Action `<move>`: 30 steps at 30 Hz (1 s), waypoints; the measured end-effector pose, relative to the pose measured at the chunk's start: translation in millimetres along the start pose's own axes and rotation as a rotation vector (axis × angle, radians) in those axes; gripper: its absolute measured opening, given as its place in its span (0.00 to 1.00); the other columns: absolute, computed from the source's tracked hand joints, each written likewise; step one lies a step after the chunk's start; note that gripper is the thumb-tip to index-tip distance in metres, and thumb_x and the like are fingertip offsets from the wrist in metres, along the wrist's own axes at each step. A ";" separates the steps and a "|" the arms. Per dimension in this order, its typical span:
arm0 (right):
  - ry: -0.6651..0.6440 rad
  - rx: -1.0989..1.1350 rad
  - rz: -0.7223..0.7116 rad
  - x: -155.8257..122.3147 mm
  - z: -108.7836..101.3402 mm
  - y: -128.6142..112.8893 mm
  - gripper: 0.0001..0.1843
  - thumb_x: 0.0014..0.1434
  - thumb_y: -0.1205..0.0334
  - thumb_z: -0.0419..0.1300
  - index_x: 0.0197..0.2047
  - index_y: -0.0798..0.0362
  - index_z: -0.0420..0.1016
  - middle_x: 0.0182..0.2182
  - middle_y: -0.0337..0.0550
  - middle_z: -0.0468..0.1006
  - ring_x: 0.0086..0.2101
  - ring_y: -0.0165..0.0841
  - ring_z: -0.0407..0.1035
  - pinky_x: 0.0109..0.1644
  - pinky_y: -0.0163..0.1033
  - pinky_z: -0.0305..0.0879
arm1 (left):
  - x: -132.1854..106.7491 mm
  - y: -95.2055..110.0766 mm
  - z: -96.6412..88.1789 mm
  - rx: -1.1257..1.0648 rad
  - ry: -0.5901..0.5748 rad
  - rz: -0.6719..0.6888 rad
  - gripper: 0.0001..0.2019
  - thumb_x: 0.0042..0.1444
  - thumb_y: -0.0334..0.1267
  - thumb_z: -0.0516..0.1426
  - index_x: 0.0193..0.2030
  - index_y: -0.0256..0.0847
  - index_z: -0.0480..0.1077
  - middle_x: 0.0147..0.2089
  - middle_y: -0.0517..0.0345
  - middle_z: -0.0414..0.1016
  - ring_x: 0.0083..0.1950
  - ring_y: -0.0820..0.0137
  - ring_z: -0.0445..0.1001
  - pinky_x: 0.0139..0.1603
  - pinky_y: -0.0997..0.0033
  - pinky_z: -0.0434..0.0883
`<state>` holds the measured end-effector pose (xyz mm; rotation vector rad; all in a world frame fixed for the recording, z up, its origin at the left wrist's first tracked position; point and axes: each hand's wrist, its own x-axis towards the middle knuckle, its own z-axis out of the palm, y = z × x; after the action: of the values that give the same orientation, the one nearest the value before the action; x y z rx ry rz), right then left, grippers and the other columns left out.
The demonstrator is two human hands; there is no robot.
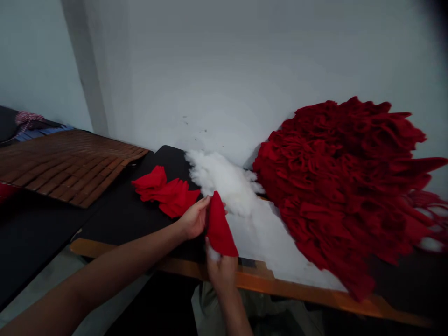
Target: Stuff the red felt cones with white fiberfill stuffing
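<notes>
A red cone-shaped cloth piece [220, 228], narrow end up, is held between my two hands above the table's front edge. My left hand [196, 220] grips its left side near the tip, fingers closed and partly hidden behind it. Around the wide lower end closes my right hand [223, 270], with a bit of white stuffing [213, 253] showing by the thumb. Just behind the piece lies a fluffy heap of white stuffing [227, 182]. Several red cloth pieces [166, 191] rest in a small cluster to the left.
A large pile of red cloth pieces [336, 186] rises on the right against the wall. White sheeting [276, 247] lies under the stuffing. At the left is a brown woven mat [73, 161], with red-and-white cord [28, 119] behind it. A wooden strip [255, 281] edges the dark table.
</notes>
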<state>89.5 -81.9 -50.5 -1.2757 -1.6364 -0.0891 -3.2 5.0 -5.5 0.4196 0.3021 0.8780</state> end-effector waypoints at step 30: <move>0.312 -0.126 0.032 3.3 5.0 -19.2 0.16 0.57 0.69 0.50 0.49 0.54 0.65 0.42 0.52 0.68 0.44 0.37 0.64 0.47 0.45 0.62 | -1.6 -1.7 9.9 0.027 0.215 0.110 0.10 0.53 0.39 0.55 0.38 0.35 0.64 0.33 0.52 0.74 0.34 0.67 0.74 0.39 0.65 0.71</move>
<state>72.0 -85.1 -41.1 -1.3096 -1.3594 -0.3592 1.2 0.5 2.5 0.3699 0.4926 1.0300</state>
